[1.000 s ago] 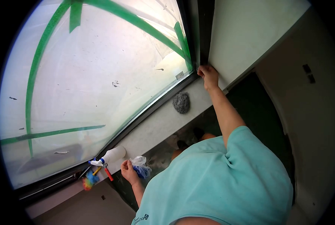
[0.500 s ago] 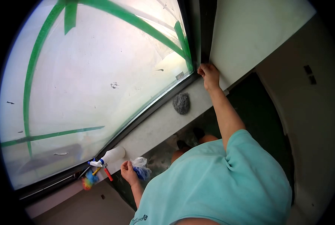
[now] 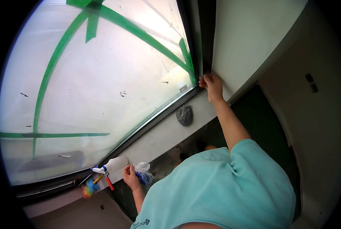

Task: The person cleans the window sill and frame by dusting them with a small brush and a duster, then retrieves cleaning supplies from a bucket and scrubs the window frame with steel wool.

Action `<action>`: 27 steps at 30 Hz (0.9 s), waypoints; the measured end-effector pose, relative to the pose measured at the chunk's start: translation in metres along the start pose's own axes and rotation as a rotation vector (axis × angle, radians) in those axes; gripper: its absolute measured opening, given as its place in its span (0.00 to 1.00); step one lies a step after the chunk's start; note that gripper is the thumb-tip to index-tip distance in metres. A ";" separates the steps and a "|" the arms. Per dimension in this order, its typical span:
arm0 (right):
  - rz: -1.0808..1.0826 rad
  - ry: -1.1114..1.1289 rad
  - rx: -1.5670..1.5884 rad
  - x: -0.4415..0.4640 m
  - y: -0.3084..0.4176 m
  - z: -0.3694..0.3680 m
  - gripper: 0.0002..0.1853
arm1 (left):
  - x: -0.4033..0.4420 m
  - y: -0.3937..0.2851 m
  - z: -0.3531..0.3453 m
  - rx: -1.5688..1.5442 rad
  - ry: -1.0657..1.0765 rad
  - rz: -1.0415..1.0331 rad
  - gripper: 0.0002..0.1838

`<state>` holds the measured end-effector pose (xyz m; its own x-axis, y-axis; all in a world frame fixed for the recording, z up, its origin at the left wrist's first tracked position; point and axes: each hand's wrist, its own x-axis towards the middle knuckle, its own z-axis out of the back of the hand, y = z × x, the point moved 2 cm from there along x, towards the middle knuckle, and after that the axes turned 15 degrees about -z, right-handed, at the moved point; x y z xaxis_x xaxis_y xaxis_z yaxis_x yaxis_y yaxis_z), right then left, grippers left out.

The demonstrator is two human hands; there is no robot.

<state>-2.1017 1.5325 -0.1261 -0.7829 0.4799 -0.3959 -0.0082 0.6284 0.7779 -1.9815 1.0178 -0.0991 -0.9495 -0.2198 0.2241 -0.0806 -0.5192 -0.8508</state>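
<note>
My right hand [image 3: 211,86] is at the lower right corner of the window frame [image 3: 147,124], its fingers curled and pressed together; whatever they hold is too small to make out. Lower left, my left hand [image 3: 130,176] is closed beside a clear plastic bag with blue in it [image 3: 143,173]. Whether its fingers grip the bag is hidden. A white spray bottle [image 3: 117,163] lies on the sill [image 3: 151,143] left of that hand, near a red-handled tool [image 3: 109,183] and a multicoloured duster [image 3: 89,188]. A grey fuzzy pad [image 3: 184,115] rests on the sill below my right hand.
Green tape [image 3: 50,68] crosses the plastic-covered window pane [image 3: 90,84], which has dark marks. A pale wall panel [image 3: 250,38] rises at the right of the frame. Beyond the sill edge is a dark green floor [image 3: 258,110].
The view has tilted, so the window, sill and right hand appear slightly lower. Both hands keep nearly the same places and closed shapes.
</note>
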 end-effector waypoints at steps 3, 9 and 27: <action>-0.001 0.174 0.023 -0.032 -0.006 -0.011 0.06 | 0.006 -0.008 -0.006 -0.048 0.001 -0.011 0.06; -0.072 0.290 -0.447 -0.075 -0.033 -0.010 0.10 | 0.038 -0.041 -0.037 -0.506 -0.016 0.146 0.07; -0.082 0.419 -0.997 -0.217 -0.021 -0.089 0.12 | 0.060 -0.115 -0.131 -1.597 0.452 0.574 0.12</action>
<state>-1.9870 1.3610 -0.0131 -0.9055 0.0929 -0.4140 -0.4241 -0.2226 0.8778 -2.0694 1.1727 -0.0502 -0.9420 0.3017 -0.1468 0.3355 0.8424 -0.4217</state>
